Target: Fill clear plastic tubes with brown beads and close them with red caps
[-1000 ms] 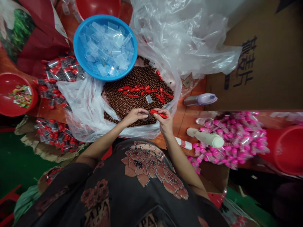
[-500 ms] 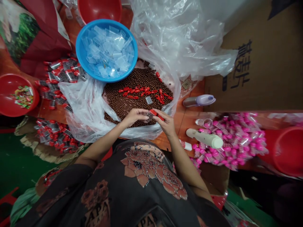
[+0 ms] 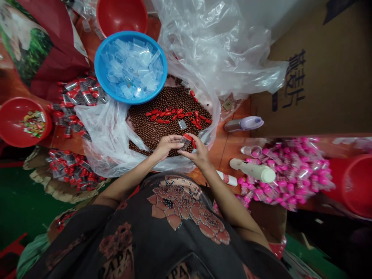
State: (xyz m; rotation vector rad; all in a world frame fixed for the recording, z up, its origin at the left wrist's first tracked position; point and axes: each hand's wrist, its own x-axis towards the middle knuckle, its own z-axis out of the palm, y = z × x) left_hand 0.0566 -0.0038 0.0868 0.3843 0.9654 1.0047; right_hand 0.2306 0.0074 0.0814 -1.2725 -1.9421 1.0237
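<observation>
My left hand [image 3: 167,147] pinches a small clear plastic container [image 3: 185,143] with dark contents, thumb on the near side. A red cap [image 3: 188,136] sits at the container's far end. The fingers of my right hand [image 3: 201,154] curl against the red cap, and its thumb reaches under the container. Another bit of red shows by the right fingers; whether it is a separate piece I cannot tell. Both hands are over the near edge of a heap of small brown balls [image 3: 157,131] on clear plastic. Several red caps [image 3: 168,112] and one clear container [image 3: 182,124] lie on the heap.
A blue basin [image 3: 100,83] of clear containers stands beyond the heap. Filled red-capped containers [image 3: 68,166] are piled left, near a red bowl [image 3: 13,133]. To the right are a lilac-topped bottle [image 3: 251,123], a pale cylinder [image 3: 252,169], pink-capped containers [image 3: 293,178] and a cardboard box [image 3: 325,85].
My right hand has turned and its thumb has moved out below the container. The container's red end now shows more plainly. The view has shifted slightly.
</observation>
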